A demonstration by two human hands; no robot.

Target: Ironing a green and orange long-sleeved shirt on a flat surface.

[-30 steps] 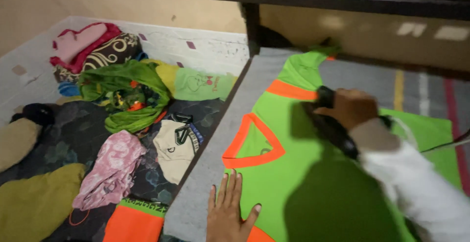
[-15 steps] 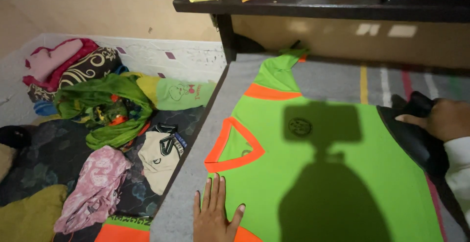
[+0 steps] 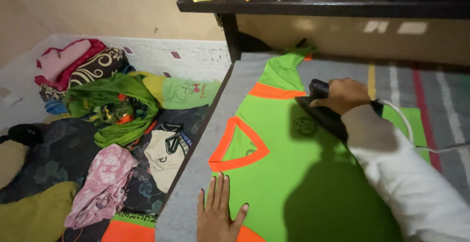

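Grey blanket (image 3: 196, 207) borders heaped clothes (image 3: 112, 109) on the floor. Right hand (image 3: 342, 95) grips a black iron (image 3: 320, 112) on the green shirt (image 3: 293, 173); left hand (image 3: 218, 217) lies flat, fingers spread, on its edge.

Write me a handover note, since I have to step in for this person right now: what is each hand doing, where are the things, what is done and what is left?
Right hand: gripping the black iron, which rests on the upper chest of the green jersey, near the orange shoulder band.
Left hand: flat, fingers spread, pressing the jersey's near edge below the orange V-neck collar.
Jersey lies flat on the grey blanket-covered surface; the iron's white cord trails right.
Done: jersey laid out, the iron on it.
Left: which parts are already pressed cannot be told; a pile of clothes lies on the floor to the left.
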